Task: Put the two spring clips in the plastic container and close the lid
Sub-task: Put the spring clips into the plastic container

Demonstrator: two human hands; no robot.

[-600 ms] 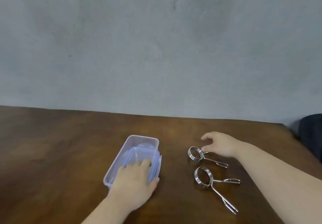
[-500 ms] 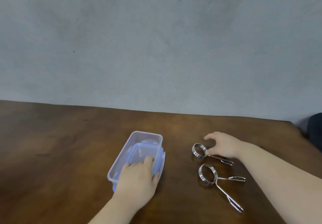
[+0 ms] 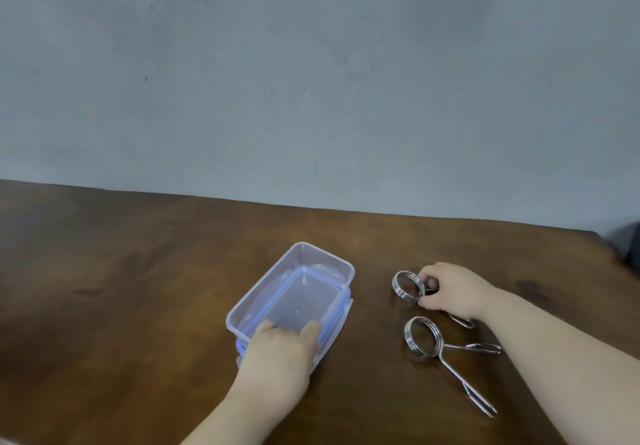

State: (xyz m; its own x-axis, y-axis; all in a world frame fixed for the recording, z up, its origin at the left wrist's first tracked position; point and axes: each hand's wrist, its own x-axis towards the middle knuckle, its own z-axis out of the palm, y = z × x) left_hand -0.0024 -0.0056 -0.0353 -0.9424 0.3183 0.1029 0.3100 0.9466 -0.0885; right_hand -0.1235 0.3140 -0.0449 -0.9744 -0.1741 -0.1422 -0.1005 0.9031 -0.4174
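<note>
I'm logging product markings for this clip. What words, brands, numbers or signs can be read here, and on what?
None can be read.
Container: no label visible.
Lid: a round raised mark near its far end, too faint to read.
Two clips: bare metal, no marking visible.

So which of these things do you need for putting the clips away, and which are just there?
For the job:
- far clip, pinched by the right hand
- near clip, lying free on the table
- box
- lid, sitting loose in the box under the left hand

Just there:
- wooden table
- grey wall
- dark thing at the right edge, too cut off to tell
</note>
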